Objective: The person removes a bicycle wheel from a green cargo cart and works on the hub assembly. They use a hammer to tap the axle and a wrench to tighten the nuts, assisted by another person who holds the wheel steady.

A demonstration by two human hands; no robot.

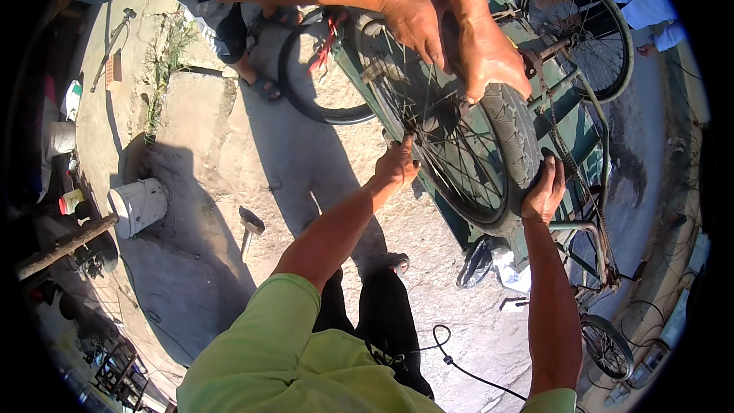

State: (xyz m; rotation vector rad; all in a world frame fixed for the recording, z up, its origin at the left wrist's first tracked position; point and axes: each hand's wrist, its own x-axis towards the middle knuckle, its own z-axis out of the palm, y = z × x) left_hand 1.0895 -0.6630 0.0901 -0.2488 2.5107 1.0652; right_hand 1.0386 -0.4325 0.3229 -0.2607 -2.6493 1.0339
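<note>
A spoked wheel (468,154) with a thick black tyre (517,136) lies tilted over a green metal frame. My left hand (397,162) is closed at the wheel's near left side, its fingers at the rim and spokes. On the near right, my right hand (544,190) grips the outside of the tyre, fingers pressed against the tread. Two hands of another person reach in from the far side. One of them (419,27) is over the far left of the wheel; the other (489,61) clasps the tyre top, hiding part of it.
A loose black tyre (284,80) rests left of the frame, near a red strip (325,50) and the person's sandalled foot (266,89). A hammer (250,223) and a white bucket (139,208) stand on the ground to the left. Beyond the chain (569,154) is another spoked wheel (628,34).
</note>
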